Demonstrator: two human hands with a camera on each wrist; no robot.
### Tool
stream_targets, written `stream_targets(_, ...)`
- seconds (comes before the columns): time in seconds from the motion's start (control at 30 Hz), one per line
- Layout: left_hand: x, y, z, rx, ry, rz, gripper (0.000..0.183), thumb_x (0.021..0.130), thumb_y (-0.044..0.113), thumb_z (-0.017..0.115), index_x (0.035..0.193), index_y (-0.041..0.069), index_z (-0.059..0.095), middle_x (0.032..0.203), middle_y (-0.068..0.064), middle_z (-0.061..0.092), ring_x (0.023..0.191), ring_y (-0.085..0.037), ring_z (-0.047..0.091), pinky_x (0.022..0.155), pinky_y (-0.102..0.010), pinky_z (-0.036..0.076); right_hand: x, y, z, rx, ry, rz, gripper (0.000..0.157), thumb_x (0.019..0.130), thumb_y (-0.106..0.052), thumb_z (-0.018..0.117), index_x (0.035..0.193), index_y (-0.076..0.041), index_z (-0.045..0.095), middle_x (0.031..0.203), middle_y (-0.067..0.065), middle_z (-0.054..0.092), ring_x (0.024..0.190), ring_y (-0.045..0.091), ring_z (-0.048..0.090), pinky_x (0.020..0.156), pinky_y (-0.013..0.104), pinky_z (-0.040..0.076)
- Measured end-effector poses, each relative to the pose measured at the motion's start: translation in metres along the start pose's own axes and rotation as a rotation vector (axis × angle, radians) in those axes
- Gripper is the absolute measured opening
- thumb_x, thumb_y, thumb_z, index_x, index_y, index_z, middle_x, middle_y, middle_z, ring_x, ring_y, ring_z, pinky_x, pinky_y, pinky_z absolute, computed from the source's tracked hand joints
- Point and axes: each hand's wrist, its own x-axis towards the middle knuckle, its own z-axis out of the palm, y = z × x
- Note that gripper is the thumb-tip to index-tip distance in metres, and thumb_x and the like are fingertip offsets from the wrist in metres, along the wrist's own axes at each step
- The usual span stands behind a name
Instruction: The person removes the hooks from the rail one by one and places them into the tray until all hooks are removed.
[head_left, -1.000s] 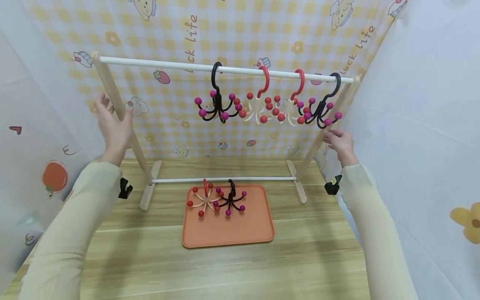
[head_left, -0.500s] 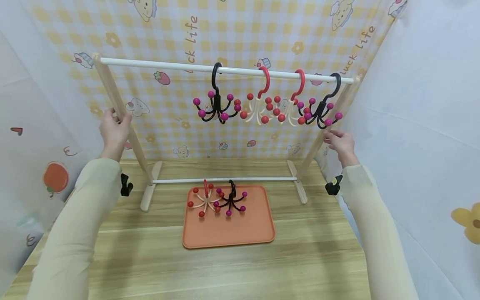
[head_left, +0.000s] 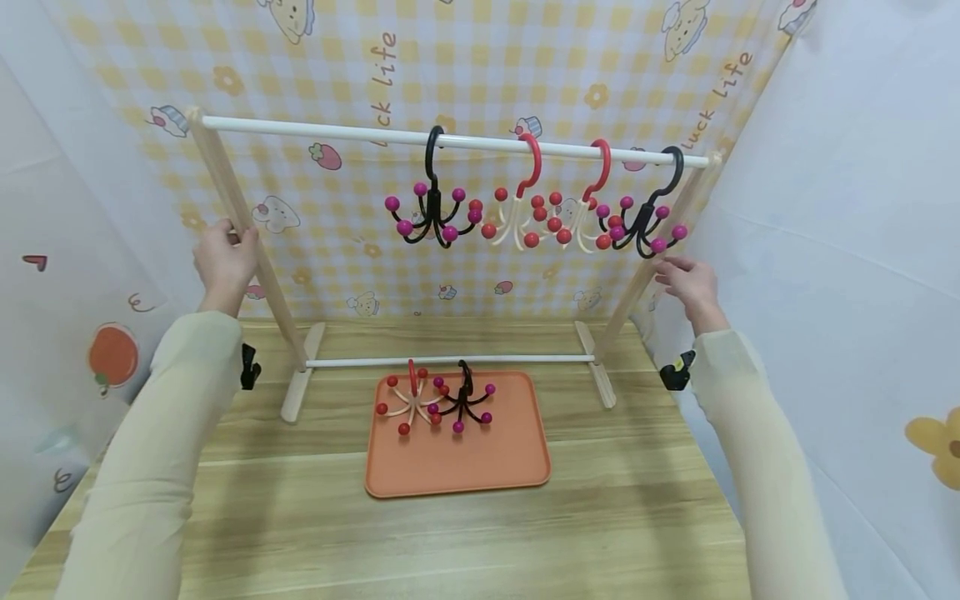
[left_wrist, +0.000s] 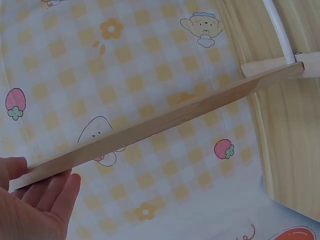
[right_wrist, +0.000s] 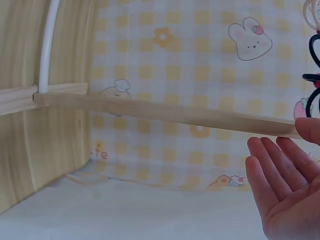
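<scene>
A wooden rack with a white top rod (head_left: 322,129) stands on the table. My left hand (head_left: 225,258) pinches its left post (left_wrist: 150,125), thumb on one side and fingers on the other. By the right post (right_wrist: 175,112) is my right hand (head_left: 690,287), its fingers fairly straight. In the right wrist view, a fingertip touches the post's edge and the thumb lies over it. From the rod hang a black claw hanger (head_left: 434,204), two red-hooked white claw hangers (head_left: 531,171) (head_left: 602,175) and another black claw hanger (head_left: 643,221), all with ball tips.
An orange tray (head_left: 457,471) sits below the rack, near the white lower rod (head_left: 525,358). On it lie a red-hooked white claw hanger (head_left: 412,379) and a black claw hanger (head_left: 463,400). A yellow checked cloth (head_left: 337,250) hangs behind.
My left hand has closed from a spread pose onto the left post. My right hand has shifted slightly right, outward at the right post. The hangers on the rod have swayed a little.
</scene>
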Motion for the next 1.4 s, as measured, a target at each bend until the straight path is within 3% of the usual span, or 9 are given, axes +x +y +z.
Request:
stream_targets(0.17,0.0,0.0,0.0,0.013,0.003,0.024,0.044,0.092,0.032,0.037,0.118,-0.001,0.051,0.114,-0.022,0.053,0.101,-0.037,0.051,0.096,-0.042,0.025,0.001,-0.003,-0.011,-0.006,0.014,-0.044,0.053,0.09,-0.034,0.047,0.127,0.003,0.042,0.122,0.021,0.048,0.096,0.014,0.056,0.084,0.029,0.042)
stream_targets(0.37,0.0,-0.001,-0.001,0.017,0.002,0.032,0.042,0.093,0.031,0.038,0.114,-0.002,0.052,0.112,-0.023,0.054,0.101,-0.038,0.05,0.096,-0.043,0.024,0.056,0.034,-0.034,0.228,0.078,-0.085,0.039,0.079,-0.034,0.065,0.11,-0.01,0.06,0.102,0.005,0.063,0.082,0.011,0.062,0.069,0.022,0.048)
stream_targets(0.43,0.0,-0.001,-0.001,0.016,-0.001,0.028,0.042,0.093,0.031,0.038,0.115,-0.002,0.052,0.113,-0.023,0.054,0.103,-0.037,0.05,0.096,-0.043,0.025,0.062,0.033,-0.038,0.293,0.111,-0.082,0.037,0.076,-0.034,0.068,0.105,-0.012,0.063,0.098,0.002,0.065,0.08,0.012,0.063,0.066,0.021,0.048)
stream_targets(0.5,0.0,-0.001,-0.001,0.015,-0.004,0.025,0.042,0.093,0.031,0.038,0.116,-0.002,0.052,0.114,-0.023,0.053,0.105,-0.037,0.048,0.096,-0.043,0.025,0.05,0.019,-0.039,0.266,0.122,-0.099,0.038,0.076,-0.037,0.067,0.105,-0.013,0.063,0.097,0.0,0.065,0.081,0.011,0.062,0.069,0.021,0.048)
stream_targets(0.67,0.001,-0.001,-0.001,0.014,-0.011,0.027,0.043,0.093,0.031,0.038,0.117,-0.002,0.051,0.114,-0.024,0.053,0.111,-0.037,0.043,0.096,-0.044,0.022,-0.019,-0.046,-0.03,0.238,0.133,-0.151,0.035,0.08,-0.034,0.063,0.106,-0.009,0.061,0.093,-0.001,0.064,0.081,0.009,0.061,0.074,0.021,0.046)
stream_targets(0.77,0.001,-0.001,-0.002,0.019,-0.01,0.034,0.043,0.093,0.031,0.038,0.116,-0.002,0.051,0.114,-0.024,0.053,0.111,-0.037,0.042,0.096,-0.044,0.022,-0.041,-0.07,-0.023,0.358,0.103,-0.182,0.032,0.08,-0.026,0.065,0.104,-0.005,0.06,0.086,-0.001,0.064,0.076,0.009,0.062,0.07,0.019,0.047)
stream_targets(0.9,0.001,-0.001,-0.002,0.027,-0.008,0.044,0.043,0.093,0.031,0.038,0.115,-0.003,0.051,0.113,-0.024,0.053,0.108,-0.038,0.045,0.096,-0.044,0.024,-0.047,-0.084,-0.01,0.401,0.049,-0.251,0.036,0.081,-0.021,0.065,0.108,0.002,0.057,0.083,-0.002,0.064,0.073,0.011,0.062,0.066,0.018,0.047)
stream_targets(1.07,0.001,-0.001,-0.001,0.024,-0.017,0.047,0.043,0.093,0.032,0.039,0.114,-0.003,0.052,0.113,-0.024,0.053,0.107,-0.038,0.046,0.096,-0.044,0.023,-0.054,-0.099,0.011,0.292,-0.035,-0.318,0.04,0.082,-0.025,0.063,0.11,0.003,0.057,0.088,0.001,0.064,0.077,0.012,0.062,0.067,0.019,0.047)
stream_targets(1.4,-0.001,-0.002,-0.002,0.027,-0.019,0.053,0.042,0.093,0.031,0.038,0.111,-0.004,0.052,0.113,-0.025,0.052,0.106,-0.039,0.047,0.095,-0.044,0.027,-0.06,-0.126,0.06,0.179,-0.172,-0.341,0.042,0.083,-0.031,0.061,0.113,-0.002,0.057,0.102,0.011,0.061,0.086,0.019,0.06,0.077,0.028,0.046)
